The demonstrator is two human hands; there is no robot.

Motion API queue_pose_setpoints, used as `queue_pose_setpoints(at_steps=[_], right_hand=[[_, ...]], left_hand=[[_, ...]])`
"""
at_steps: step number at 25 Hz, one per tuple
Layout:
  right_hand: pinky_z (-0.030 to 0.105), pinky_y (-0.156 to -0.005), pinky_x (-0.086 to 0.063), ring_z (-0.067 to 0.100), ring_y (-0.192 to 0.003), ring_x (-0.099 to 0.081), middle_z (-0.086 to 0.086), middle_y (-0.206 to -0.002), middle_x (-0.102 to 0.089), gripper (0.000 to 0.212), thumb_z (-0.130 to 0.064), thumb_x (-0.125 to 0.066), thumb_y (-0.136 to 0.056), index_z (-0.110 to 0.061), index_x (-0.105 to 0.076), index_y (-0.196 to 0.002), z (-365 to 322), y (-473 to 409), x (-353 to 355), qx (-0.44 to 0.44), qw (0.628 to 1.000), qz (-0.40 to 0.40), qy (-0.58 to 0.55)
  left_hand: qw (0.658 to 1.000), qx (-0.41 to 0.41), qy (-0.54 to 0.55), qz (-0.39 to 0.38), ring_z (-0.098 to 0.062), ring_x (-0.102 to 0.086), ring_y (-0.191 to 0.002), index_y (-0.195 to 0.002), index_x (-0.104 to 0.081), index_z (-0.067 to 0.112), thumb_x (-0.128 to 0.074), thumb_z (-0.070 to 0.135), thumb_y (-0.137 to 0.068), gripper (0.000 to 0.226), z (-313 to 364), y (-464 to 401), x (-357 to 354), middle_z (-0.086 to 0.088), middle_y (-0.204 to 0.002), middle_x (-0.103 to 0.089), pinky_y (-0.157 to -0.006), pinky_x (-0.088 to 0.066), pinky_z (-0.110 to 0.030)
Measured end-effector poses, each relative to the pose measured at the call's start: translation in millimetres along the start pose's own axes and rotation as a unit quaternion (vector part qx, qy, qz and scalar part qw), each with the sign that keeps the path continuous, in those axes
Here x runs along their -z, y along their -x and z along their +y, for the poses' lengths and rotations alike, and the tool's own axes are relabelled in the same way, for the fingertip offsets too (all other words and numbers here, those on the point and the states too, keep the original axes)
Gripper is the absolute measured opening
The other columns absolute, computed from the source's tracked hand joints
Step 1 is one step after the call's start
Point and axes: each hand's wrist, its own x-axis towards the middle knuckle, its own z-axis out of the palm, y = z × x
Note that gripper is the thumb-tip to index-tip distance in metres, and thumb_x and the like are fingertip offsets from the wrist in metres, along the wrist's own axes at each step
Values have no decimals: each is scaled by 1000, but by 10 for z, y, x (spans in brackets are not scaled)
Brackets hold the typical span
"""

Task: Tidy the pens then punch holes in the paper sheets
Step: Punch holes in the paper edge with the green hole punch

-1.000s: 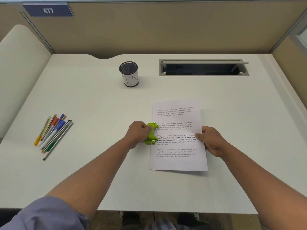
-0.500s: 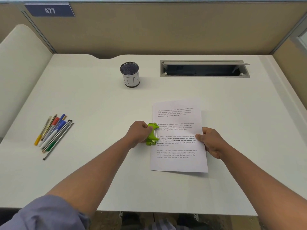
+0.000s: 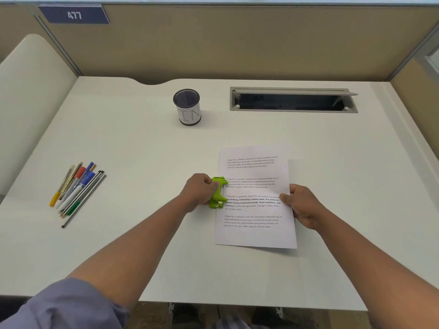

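Observation:
Printed paper sheets (image 3: 255, 224) lie on the white desk (image 3: 142, 150), right of centre. A small green hole punch (image 3: 218, 192) sits over their left edge, and my left hand (image 3: 199, 191) grips it from the left. My right hand (image 3: 303, 205) pinches the sheets' right edge with the thumb on top. Several pens, markers and pencils (image 3: 76, 188) lie loose in a bundle at the desk's left side, apart from both hands. A black mesh pen cup (image 3: 187, 108) with a white label stands upright at the back centre; nothing shows inside it.
A recessed cable tray (image 3: 293, 100) with its lid open sits at the back right of the desk. Beige partition walls (image 3: 237, 43) close in the back and both sides. The desk's front edge runs just under my forearms.
Almost nothing has moved. The sheets shift very slightly under my hands, and both hands keep their grips on the punch and the paper.

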Motion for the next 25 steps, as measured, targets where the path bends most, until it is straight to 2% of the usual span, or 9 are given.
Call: queue_pose_setpoints(at_steps=[5,8,13,17,21,25], right_hand=[[40,-68,-60,25,-87,-78,4,-102,-80,25,-2,-51,-103,-16,-70,-113,25,9,2,0,1000,-2,-10],[39,-68,-60,25,-86,-77,5,-103,-80,25,-1,-51,-103,-16,-70,-112,9,11,4,1,1000,-1,-8],[40,-67,-60,24,-83,-78,4,-100,-80,24,-2,-51,-103,-16,-70,-110,-3,11,0,1,1000,2,-4],[41,-68,-61,23,-81,-78,2,-97,-81,24,-2,-51,-103,-16,-70,-109,-12,12,1,0,1000,2,3],[41,-69,-61,24,-84,-78,3,-100,-80,24,-2,-51,-103,-15,-69,-112,-22,8,-1,-5,1000,0,4],[39,-68,-60,23,-84,-77,4,-101,-80,24,-2,-51,-103,-15,-69,-112,-33,-3,-3,-9,1000,-1,2]], left_hand=[[1000,1,-7,1,-29,-65,-77,-89,-59,7,-66,24,-97,20,5,0,2,-14,-92,-62,-79,-65,-50],[1000,7,-20,-2,-26,-66,-78,-88,-58,10,-68,25,-95,19,45,-3,10,-13,-96,-62,-69,-65,-40],[998,24,-51,-7,-34,-73,-100,-89,-53,14,-76,23,-89,24,127,-4,26,-18,-107,-68,-72,-64,-41],[995,31,-90,-23,-29,-67,-79,-84,-50,15,-80,16,-84,30,241,-13,61,-15,-96,-64,-66,-62,-38],[981,61,-182,-42,-30,-66,-84,-99,-52,9,-86,21,-79,41,410,-66,83,-13,-101,-60,-69,-61,-38],[954,100,-277,-56,-32,-74,-88,-111,-51,6,-89,33,-76,57,506,-170,106,-14,-111,-59,-81,-64,-43]])
